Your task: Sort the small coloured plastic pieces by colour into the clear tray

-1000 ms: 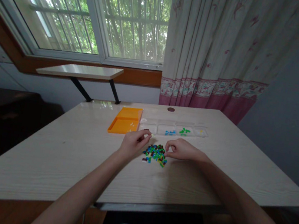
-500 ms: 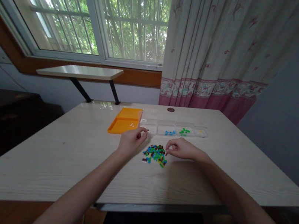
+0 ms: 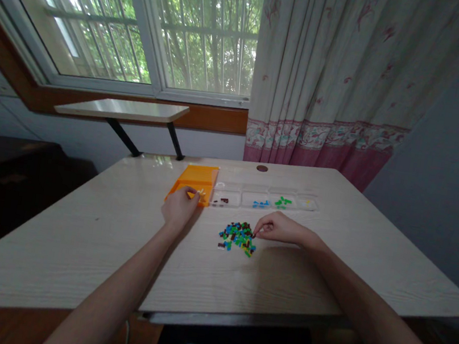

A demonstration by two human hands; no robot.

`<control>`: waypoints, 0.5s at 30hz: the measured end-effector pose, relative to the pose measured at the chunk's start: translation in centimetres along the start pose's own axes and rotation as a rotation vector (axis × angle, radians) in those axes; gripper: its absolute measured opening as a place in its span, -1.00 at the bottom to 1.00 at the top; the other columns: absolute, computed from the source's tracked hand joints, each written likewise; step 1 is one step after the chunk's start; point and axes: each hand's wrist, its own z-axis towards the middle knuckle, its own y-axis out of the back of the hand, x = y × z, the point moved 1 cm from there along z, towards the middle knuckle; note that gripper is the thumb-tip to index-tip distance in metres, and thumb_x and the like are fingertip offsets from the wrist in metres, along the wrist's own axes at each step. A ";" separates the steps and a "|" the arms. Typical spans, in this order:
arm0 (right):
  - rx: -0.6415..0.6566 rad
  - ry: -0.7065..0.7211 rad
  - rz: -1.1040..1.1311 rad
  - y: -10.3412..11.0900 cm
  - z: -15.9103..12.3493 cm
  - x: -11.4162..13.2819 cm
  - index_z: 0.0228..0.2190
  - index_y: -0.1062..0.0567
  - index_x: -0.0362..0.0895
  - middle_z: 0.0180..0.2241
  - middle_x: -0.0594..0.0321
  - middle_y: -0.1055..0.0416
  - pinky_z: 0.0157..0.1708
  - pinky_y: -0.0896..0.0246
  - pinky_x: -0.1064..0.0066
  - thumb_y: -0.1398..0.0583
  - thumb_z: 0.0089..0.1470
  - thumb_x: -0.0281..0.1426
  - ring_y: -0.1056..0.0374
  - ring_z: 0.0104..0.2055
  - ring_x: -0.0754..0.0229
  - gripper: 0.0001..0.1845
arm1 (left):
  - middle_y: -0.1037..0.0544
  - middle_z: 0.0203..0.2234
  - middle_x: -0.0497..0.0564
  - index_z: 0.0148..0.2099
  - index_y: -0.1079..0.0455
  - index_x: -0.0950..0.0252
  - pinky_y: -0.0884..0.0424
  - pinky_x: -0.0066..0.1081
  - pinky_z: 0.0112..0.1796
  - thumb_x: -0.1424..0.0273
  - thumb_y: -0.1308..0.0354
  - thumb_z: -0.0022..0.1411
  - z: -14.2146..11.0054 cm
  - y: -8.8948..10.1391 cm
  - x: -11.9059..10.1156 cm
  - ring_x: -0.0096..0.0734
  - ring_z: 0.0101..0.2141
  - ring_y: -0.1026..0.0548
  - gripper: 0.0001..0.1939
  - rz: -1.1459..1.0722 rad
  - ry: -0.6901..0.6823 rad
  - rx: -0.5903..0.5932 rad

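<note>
My left hand (image 3: 179,209) reaches over the front compartment of the orange box (image 3: 198,174), its fingers pinched beside several small white pieces (image 3: 202,192). What it pinches, if anything, is too small to make out. My right hand (image 3: 275,226) is at the right edge of a pile of small toy bricks (image 3: 238,235) in green, blue, dark brown and yellow. A dark brown brick (image 3: 253,235) shows between its thumb and forefinger. Behind the pile lies a clear divided tray (image 3: 246,204). Its compartments hold dark brown bricks (image 3: 224,200), blue bricks (image 3: 261,204), green bricks (image 3: 283,202) and something yellow (image 3: 308,202).
The pale wooden table (image 3: 115,247) carries a raised shelf (image 3: 122,109) on black legs at its back left. A round brown cable-hole cover (image 3: 261,168) is set near the rear edge. Beyond stand a barred window (image 3: 207,31) and a long curtain (image 3: 310,92).
My left hand has moved left from the tray's dark brown compartment to the orange box. Dark brown bricks now show in that compartment. My right hand has barely moved.
</note>
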 end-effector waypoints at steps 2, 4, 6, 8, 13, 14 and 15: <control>0.013 -0.003 0.029 -0.1 0.0 -0.1 -0.39 -0.53 -0.23 -0.62 0.36 -0.25 -0.58 0.07 0.57 -0.18 -0.04 -0.33 -0.07 -0.58 0.40 -0.77 | -0.52 -0.46 0.07 -0.24 -0.46 0.22 -0.15 -0.43 -0.52 0.18 -0.04 0.07 0.0 0.0 -0.1 -0.24 -0.44 -0.42 -0.70 0.001 -0.003 0.006; -0.006 -0.001 0.064 -0.1 0.1 -0.1 -0.38 -0.51 -0.24 -0.61 0.36 -0.23 -0.57 0.07 0.57 -0.16 -0.02 -0.31 -0.07 -0.57 0.39 -0.76 | -0.52 -0.46 0.05 -0.22 -0.45 0.23 -0.16 -0.44 -0.51 0.20 -0.04 0.08 0.0 -0.1 -0.1 -0.27 -0.45 -0.42 -0.70 -0.021 -0.034 -0.005; -0.053 0.013 0.097 0.0 0.2 0.1 -0.36 -0.47 -0.24 -0.62 0.38 -0.18 -0.57 0.07 0.57 -0.14 0.02 -0.29 -0.05 -0.57 0.38 -0.74 | -0.49 -0.51 0.02 -0.20 -0.44 0.25 -0.16 -0.46 -0.51 0.24 -0.01 0.10 -0.1 -0.1 -0.3 -0.33 -0.48 -0.41 -0.71 -0.067 -0.117 0.002; -0.104 0.037 0.121 0.0 0.3 0.5 -0.36 -0.44 -0.23 -0.62 0.40 -0.13 -0.57 0.08 0.56 -0.12 0.05 -0.26 -0.04 -0.57 0.38 -0.73 | -0.45 -0.58 -0.03 -0.21 -0.43 0.27 -0.15 -0.48 -0.52 0.28 0.03 0.14 -0.5 -0.2 -0.8 -0.41 -0.52 -0.39 -0.72 -0.127 -0.267 0.055; -0.180 0.046 0.177 -0.7 0.8 1.1 -0.35 -0.39 -0.20 -0.61 0.41 -0.09 -0.55 0.07 0.54 -0.09 0.07 -0.19 -0.03 -0.57 0.37 -0.70 | -0.43 -0.60 -0.07 -0.22 -0.42 0.28 -0.17 -0.54 -0.52 0.31 0.02 0.17 -3.2 -0.3 -3.1 -0.52 -0.57 -0.35 -0.76 -0.261 -0.665 0.264; -0.189 0.045 0.196 -0.9 0.9 1.1 -0.35 -0.39 -0.20 -0.60 0.41 -0.10 -0.54 0.06 0.54 -0.09 0.06 -0.18 -0.04 -0.56 0.37 -0.69 | -0.43 -0.61 -0.08 -0.22 -0.42 0.28 -0.17 -0.55 -0.52 0.31 0.01 0.17 -3.8 -0.3 -3.6 -0.53 -0.58 -0.34 -0.76 -0.287 -0.710 0.294; -0.196 0.046 0.220 -1.2 1.1 1.0 -0.35 -0.39 -0.20 -0.59 0.40 -0.13 -0.54 0.05 0.54 -0.10 0.06 -0.17 -0.06 -0.55 0.36 -0.68 | -0.43 -0.61 -0.08 -0.23 -0.42 0.28 -0.18 -0.56 -0.52 0.30 0.01 0.18 -4.3 -0.3 -4.0 -0.54 -0.58 -0.34 -0.77 -0.313 -0.745 0.317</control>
